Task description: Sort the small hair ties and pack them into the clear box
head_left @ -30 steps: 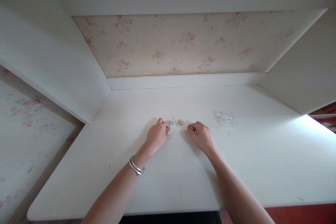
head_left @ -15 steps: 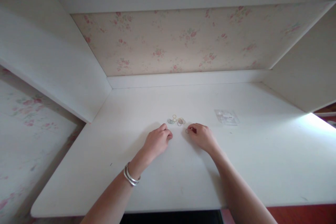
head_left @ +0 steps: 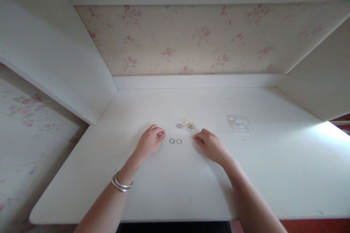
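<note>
My left hand [head_left: 151,139] rests on the white desk with thumb and fingertips pinched together; whatever they hold, if anything, is too small to make out. To its right, apart from it, a grey-green ring [head_left: 172,141] and an orange-brown ring [head_left: 179,141] lie side by side, like small elastic bands. My right hand [head_left: 210,143] has its fingers closed in a pinch on the desktop, its fingertips hiding any small thing between them. Just beyond both hands lies a loose cluster of thin rings: greenish ones [head_left: 179,126], yellow ones [head_left: 183,120] and a yellow-brown tangle [head_left: 190,126].
A clear plastic bag [head_left: 240,123] lies flat at the right. A white panel [head_left: 62,51] rises at the left, and a flowered back wall [head_left: 175,40] stands behind a low ledge [head_left: 197,81]. The desk's front edge [head_left: 175,221] is near my forearms.
My left hand has moved left, and the two separate rings now show between the hands. The ring that showed at my right fingertips is no longer clearly visible.
</note>
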Motion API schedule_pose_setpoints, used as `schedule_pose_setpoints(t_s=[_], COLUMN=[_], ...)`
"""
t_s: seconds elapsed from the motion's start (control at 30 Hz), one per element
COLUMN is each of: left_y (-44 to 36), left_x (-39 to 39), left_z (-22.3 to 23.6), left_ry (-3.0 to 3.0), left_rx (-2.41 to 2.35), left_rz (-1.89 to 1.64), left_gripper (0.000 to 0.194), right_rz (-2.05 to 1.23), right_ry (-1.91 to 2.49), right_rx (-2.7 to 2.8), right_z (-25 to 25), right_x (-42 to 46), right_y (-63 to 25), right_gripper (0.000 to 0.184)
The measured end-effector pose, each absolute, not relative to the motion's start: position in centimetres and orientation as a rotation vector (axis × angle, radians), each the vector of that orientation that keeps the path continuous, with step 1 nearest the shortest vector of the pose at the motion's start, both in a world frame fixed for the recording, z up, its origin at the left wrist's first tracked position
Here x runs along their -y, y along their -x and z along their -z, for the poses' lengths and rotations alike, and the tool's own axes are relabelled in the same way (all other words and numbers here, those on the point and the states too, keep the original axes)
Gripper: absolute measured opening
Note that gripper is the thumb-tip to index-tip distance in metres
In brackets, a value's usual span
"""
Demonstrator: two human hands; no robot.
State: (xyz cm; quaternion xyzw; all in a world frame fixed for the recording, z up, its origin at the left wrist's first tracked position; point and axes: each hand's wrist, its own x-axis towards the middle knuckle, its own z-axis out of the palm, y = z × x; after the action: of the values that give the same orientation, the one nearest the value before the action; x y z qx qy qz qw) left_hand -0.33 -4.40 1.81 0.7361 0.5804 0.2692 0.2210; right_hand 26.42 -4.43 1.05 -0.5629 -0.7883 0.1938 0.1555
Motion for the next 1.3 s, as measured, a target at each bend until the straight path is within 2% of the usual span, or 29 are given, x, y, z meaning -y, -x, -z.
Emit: schedule_pose_setpoints(t_s=[0.33,0.63,0.9,1.3], left_y=[0.1,0.0,0.2,0.5], left_x=[4.2,4.6,4.3,4.5], left_z=[-0.6,-0.9,-0.8,-2.2], left_ry=[-1.988,-1.953,-1.823,-1.363], left_rx=[-1.619,-1.604,-1.562,-1.394], left_rz=[-0.652,-0.617,-0.674,-0.841], left_gripper=[0.015,0.016,0.021,0.031], right_rz=[-0.481,-0.5,-0.576,-0.328], right_ry=[1.347,1.321,1.393,1.72], right_rx=[2.238,2.272,2.188,1.937], right_z=[0.2,0.7,0.0,0.9], right_x=[6.1,6.1,6.0,4.0], right_y=[-21.6,-21.2,-21.5,-24.4], right_gripper=[0.021,0.023,0.03,0.03])
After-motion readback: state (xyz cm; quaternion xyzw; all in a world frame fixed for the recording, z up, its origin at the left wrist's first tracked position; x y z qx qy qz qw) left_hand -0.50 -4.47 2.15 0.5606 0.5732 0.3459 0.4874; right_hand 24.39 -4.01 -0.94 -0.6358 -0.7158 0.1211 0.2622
